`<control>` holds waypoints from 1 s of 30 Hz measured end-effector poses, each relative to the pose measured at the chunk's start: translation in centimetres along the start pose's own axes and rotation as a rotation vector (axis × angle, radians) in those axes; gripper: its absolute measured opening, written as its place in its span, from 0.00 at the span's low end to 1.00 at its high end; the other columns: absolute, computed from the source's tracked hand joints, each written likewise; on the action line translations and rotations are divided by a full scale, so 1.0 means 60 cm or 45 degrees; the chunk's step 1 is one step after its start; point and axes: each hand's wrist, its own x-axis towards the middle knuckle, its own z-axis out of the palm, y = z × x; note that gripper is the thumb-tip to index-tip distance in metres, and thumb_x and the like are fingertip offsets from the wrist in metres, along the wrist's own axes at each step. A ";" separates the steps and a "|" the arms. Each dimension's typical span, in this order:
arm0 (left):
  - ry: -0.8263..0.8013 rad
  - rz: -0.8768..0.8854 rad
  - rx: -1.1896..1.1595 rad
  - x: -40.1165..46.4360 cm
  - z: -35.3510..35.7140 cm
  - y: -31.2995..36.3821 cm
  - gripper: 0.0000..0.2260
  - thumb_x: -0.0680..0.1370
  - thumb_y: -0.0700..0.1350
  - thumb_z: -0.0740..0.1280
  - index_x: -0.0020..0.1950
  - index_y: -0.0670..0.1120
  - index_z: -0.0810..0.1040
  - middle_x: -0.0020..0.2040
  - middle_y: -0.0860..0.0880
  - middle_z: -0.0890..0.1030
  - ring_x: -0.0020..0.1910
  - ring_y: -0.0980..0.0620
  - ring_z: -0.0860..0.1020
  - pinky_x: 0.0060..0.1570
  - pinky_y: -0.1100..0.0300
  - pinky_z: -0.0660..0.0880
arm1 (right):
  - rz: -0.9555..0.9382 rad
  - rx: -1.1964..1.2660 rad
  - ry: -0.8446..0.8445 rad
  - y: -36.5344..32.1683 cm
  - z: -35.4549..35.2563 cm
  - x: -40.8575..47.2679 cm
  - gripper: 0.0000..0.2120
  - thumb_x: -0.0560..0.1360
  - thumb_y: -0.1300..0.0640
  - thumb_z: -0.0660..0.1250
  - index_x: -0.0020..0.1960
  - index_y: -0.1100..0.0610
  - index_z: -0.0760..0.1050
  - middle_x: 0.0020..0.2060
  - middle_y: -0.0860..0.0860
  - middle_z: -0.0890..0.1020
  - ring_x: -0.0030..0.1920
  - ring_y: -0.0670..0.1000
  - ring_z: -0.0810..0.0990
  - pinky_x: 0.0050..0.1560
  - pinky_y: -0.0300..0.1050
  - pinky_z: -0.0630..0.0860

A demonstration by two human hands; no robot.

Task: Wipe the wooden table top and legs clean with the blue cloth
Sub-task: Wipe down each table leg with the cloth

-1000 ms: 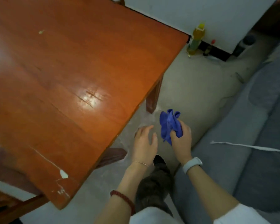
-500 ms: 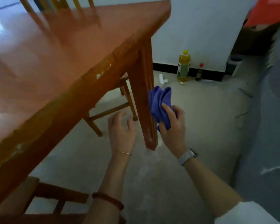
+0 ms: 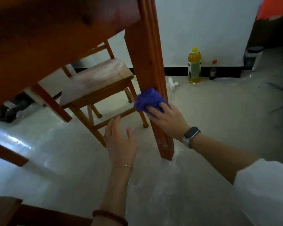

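Leg-wiping step, seen from below the table edge. The right hand [image 3: 167, 119] is pressing the bunched blue cloth [image 3: 148, 99] against the near table leg [image 3: 149, 62], fingers laid over the cloth and holding it to the wood about two-thirds of the way down. The left hand [image 3: 120, 141] is hovering just beside the leg, fingers relaxed and spread, grasping nothing and touching nothing.

The step in hand is judged to be the wiping of this leg; whether the table top [image 3: 39, 30] is already clean cannot be told, since mostly its underside and edge are showing. The next move likely calls for drawing the cloth along the leg's length, down to the pale-smudged foot near the floor [image 3: 219, 128], while keeping pressure into the grooved face — and then turning the cloth around to the leg's other sides.

Count of things showing: one blue cloth; one table leg in full view; two hands; one wooden chair [image 3: 96, 82] standing under the table — parts of further wooden furniture at the left and bottom edges are too cropped to count; two bottles by the wall, a large yellow bottle [image 3: 194, 65] and a small dark bottle [image 3: 213, 70]; one wristwatch [image 3: 191, 137].
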 end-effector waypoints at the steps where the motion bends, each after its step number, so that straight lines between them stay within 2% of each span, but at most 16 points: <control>1: -0.011 -0.009 -0.010 -0.002 0.006 -0.012 0.21 0.78 0.43 0.61 0.70 0.48 0.63 0.71 0.48 0.63 0.71 0.51 0.61 0.64 0.61 0.58 | -0.038 0.004 -0.120 -0.018 0.024 -0.029 0.20 0.69 0.60 0.58 0.59 0.50 0.76 0.59 0.51 0.78 0.55 0.59 0.76 0.46 0.51 0.78; 3: -0.024 -0.051 -0.030 0.002 0.019 -0.028 0.20 0.78 0.43 0.61 0.70 0.49 0.63 0.71 0.49 0.64 0.69 0.51 0.63 0.63 0.61 0.61 | -0.038 0.058 -0.364 -0.058 0.075 -0.084 0.19 0.70 0.60 0.54 0.52 0.49 0.80 0.54 0.49 0.81 0.51 0.57 0.79 0.43 0.49 0.79; 5: -0.045 -0.081 -0.045 0.011 0.032 -0.030 0.20 0.78 0.44 0.60 0.70 0.50 0.63 0.71 0.49 0.64 0.68 0.51 0.65 0.65 0.55 0.65 | -0.012 0.186 -0.610 -0.090 0.115 -0.122 0.21 0.70 0.58 0.50 0.45 0.48 0.82 0.49 0.46 0.82 0.48 0.56 0.78 0.39 0.48 0.78; 6: -0.070 -0.073 -0.058 0.017 0.042 -0.026 0.21 0.78 0.45 0.60 0.71 0.51 0.62 0.71 0.49 0.64 0.68 0.51 0.65 0.65 0.52 0.67 | -0.002 0.232 -0.736 -0.102 0.135 -0.140 0.20 0.71 0.58 0.51 0.45 0.48 0.82 0.49 0.45 0.82 0.49 0.56 0.76 0.40 0.48 0.78; 9: -0.160 0.022 -0.099 0.042 0.070 -0.008 0.22 0.78 0.47 0.60 0.72 0.53 0.59 0.72 0.51 0.62 0.70 0.51 0.64 0.65 0.49 0.68 | 0.000 0.502 -1.075 -0.134 0.165 -0.178 0.14 0.78 0.60 0.56 0.57 0.51 0.76 0.57 0.49 0.76 0.59 0.59 0.68 0.58 0.53 0.71; 10: -0.204 0.066 -0.114 0.053 0.079 -0.001 0.23 0.78 0.47 0.60 0.72 0.54 0.57 0.73 0.52 0.62 0.70 0.51 0.63 0.65 0.50 0.67 | 0.059 0.629 -1.052 -0.139 0.160 -0.189 0.12 0.76 0.59 0.60 0.57 0.51 0.76 0.58 0.50 0.76 0.58 0.59 0.69 0.58 0.53 0.70; 12: -0.317 0.129 -0.164 0.078 0.098 0.015 0.26 0.78 0.48 0.60 0.73 0.56 0.53 0.73 0.53 0.61 0.70 0.52 0.63 0.64 0.51 0.66 | 0.180 0.774 -0.670 -0.134 0.142 -0.198 0.14 0.68 0.57 0.70 0.52 0.48 0.78 0.54 0.47 0.79 0.51 0.55 0.73 0.50 0.49 0.77; 14: -0.435 0.170 -0.229 0.096 0.122 0.028 0.29 0.78 0.49 0.61 0.74 0.58 0.48 0.74 0.54 0.59 0.71 0.52 0.62 0.65 0.49 0.64 | 0.147 0.684 -0.204 -0.120 0.131 -0.192 0.12 0.69 0.57 0.66 0.52 0.47 0.77 0.53 0.47 0.81 0.50 0.53 0.73 0.48 0.46 0.77; 16: -0.484 0.198 -0.298 0.103 0.144 0.033 0.33 0.78 0.49 0.61 0.74 0.57 0.42 0.75 0.53 0.57 0.71 0.51 0.62 0.67 0.45 0.63 | 0.116 0.642 0.070 -0.103 0.129 -0.171 0.12 0.77 0.60 0.56 0.55 0.49 0.73 0.57 0.51 0.80 0.51 0.56 0.77 0.50 0.48 0.77; 17: -0.470 0.223 -0.322 0.104 0.153 0.031 0.34 0.77 0.48 0.62 0.74 0.57 0.41 0.75 0.53 0.56 0.71 0.50 0.63 0.67 0.43 0.63 | 0.118 0.596 0.149 -0.096 0.131 -0.156 0.12 0.78 0.61 0.55 0.57 0.50 0.72 0.58 0.52 0.80 0.51 0.58 0.77 0.48 0.48 0.77; 19: -0.433 0.266 -0.333 0.103 0.164 0.019 0.35 0.77 0.49 0.62 0.74 0.56 0.40 0.75 0.52 0.56 0.71 0.49 0.63 0.66 0.42 0.65 | 0.120 0.479 0.142 -0.094 0.155 -0.139 0.12 0.76 0.59 0.58 0.57 0.51 0.72 0.58 0.51 0.79 0.53 0.58 0.73 0.46 0.49 0.77; 22: -0.467 0.270 -0.307 0.101 0.176 -0.008 0.35 0.77 0.47 0.62 0.74 0.58 0.39 0.75 0.51 0.55 0.70 0.51 0.63 0.66 0.42 0.66 | 0.147 0.444 -0.108 -0.130 0.209 -0.155 0.13 0.73 0.59 0.60 0.55 0.51 0.75 0.57 0.50 0.79 0.52 0.57 0.69 0.42 0.48 0.77; 25: -0.549 0.245 -0.286 0.089 0.188 -0.032 0.36 0.78 0.46 0.62 0.73 0.59 0.38 0.75 0.53 0.55 0.67 0.59 0.61 0.66 0.44 0.67 | 0.245 0.542 -0.561 -0.183 0.254 -0.185 0.18 0.71 0.57 0.53 0.50 0.48 0.80 0.53 0.47 0.81 0.48 0.56 0.69 0.36 0.46 0.77; 27: -0.589 0.232 -0.255 0.073 0.198 -0.054 0.35 0.77 0.46 0.62 0.73 0.60 0.40 0.74 0.54 0.55 0.64 0.60 0.62 0.66 0.46 0.67 | 0.369 0.596 -0.895 -0.207 0.260 -0.201 0.19 0.75 0.58 0.50 0.57 0.47 0.76 0.61 0.48 0.76 0.55 0.58 0.69 0.45 0.48 0.77; 29: -0.566 0.164 -0.233 0.057 0.204 -0.082 0.33 0.77 0.47 0.62 0.73 0.59 0.44 0.73 0.55 0.57 0.66 0.58 0.64 0.66 0.50 0.67 | 0.512 0.843 -1.121 -0.228 0.274 -0.233 0.19 0.79 0.57 0.53 0.68 0.50 0.66 0.72 0.50 0.62 0.68 0.61 0.60 0.62 0.53 0.68; 30: -0.547 0.103 -0.221 0.049 0.205 -0.096 0.31 0.77 0.47 0.62 0.74 0.58 0.47 0.73 0.54 0.58 0.67 0.56 0.65 0.64 0.53 0.68 | 0.615 0.995 -1.222 -0.232 0.266 -0.243 0.21 0.78 0.54 0.55 0.71 0.51 0.63 0.73 0.50 0.59 0.71 0.58 0.57 0.67 0.52 0.61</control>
